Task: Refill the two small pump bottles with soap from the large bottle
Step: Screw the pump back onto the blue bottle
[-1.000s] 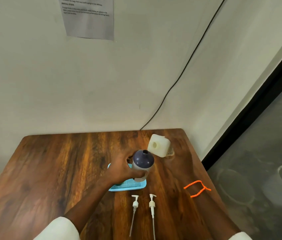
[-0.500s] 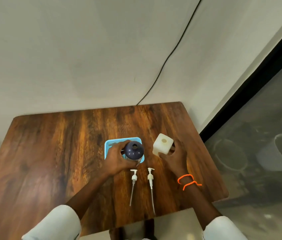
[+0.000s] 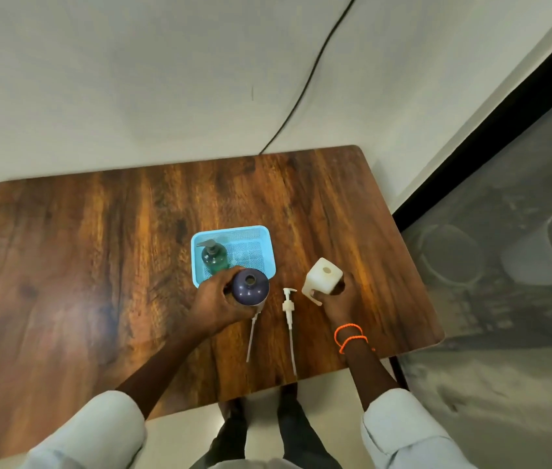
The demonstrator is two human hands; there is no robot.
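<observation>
The dark bottle (image 3: 250, 291) stands upright, open neck up, just outside the blue basket's (image 3: 264, 235) near edge, gripped by the left hand (image 3: 215, 304). The right hand (image 3: 334, 304) grips the upright white bottle (image 3: 323, 279). Between them, two pumps (image 3: 289, 306) lie tubes toward the person.

I see the basket (image 3: 265, 241) mid-table (image 3: 98, 248), a pump bottle (image 3: 214, 257) in its 9 o'clock half. An open bottle (image 3: 250, 292) sits at the basket's 6 o'clock edge, a square bottle (image 3: 323, 280) at 3 o'clock. Two pumps (image 3: 288, 306) lie at 6 o'clock.
</observation>
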